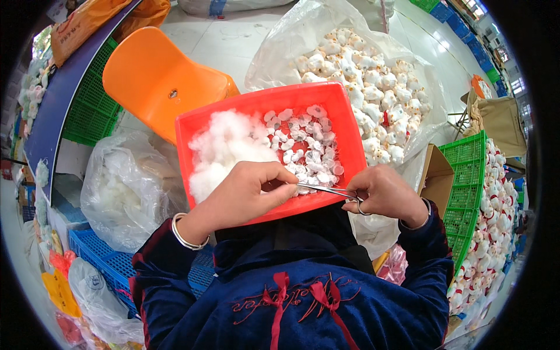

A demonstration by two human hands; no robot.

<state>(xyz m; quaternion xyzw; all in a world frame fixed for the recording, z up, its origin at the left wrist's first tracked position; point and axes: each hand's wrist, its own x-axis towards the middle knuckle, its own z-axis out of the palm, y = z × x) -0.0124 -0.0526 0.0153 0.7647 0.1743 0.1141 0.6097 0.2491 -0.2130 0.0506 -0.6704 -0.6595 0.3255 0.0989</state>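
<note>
My right hand (388, 195) has its fingers in the ring handles of slim metal forceps (326, 189), held over the near edge of a red plastic tray (256, 97). The forceps point left. At their tips, my left hand (251, 189) is closed in a pinch between thumb and forefinger; whatever small thing it holds is hidden. White fluffy stuffing (227, 149) fills the left half of the tray. Many small white fabric pieces (312, 143), some with greyish, see-through edges, lie loose in the right half.
An orange chair (157, 76) stands beyond the tray. A large clear bag of white stuffed toy pieces (373, 81) lies at the far right. Green crates (464, 192) stand on the right beside piled toys (490, 224). To the left are a plastic bag of stuffing (125, 189) and a blue crate (105, 259).
</note>
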